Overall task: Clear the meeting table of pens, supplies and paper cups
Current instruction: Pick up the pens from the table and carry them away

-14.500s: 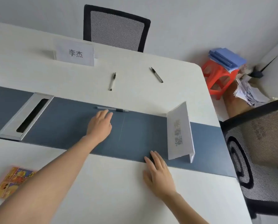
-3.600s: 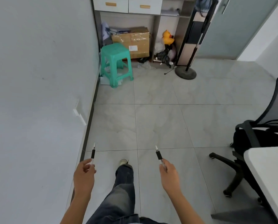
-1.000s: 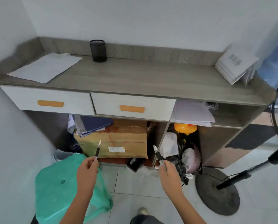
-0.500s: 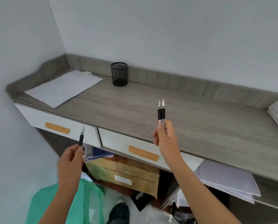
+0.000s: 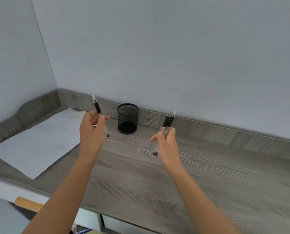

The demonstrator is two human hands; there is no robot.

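Both hands have risen and reached forward over the tabletop (image 5: 200, 179) since half a second ago, now flanking the black mesh pen cup (image 5: 127, 118). From the head view, the left hand (image 5: 92, 130) is raised with its fingers curled loosely around a single pen (image 5: 97, 107), tip pointing up, just left of the cup. The right hand (image 5: 166, 141) pinches two pens (image 5: 168, 121) together, tips up, to the cup's right. A white paper sheet (image 5: 34, 146) lies at the left.
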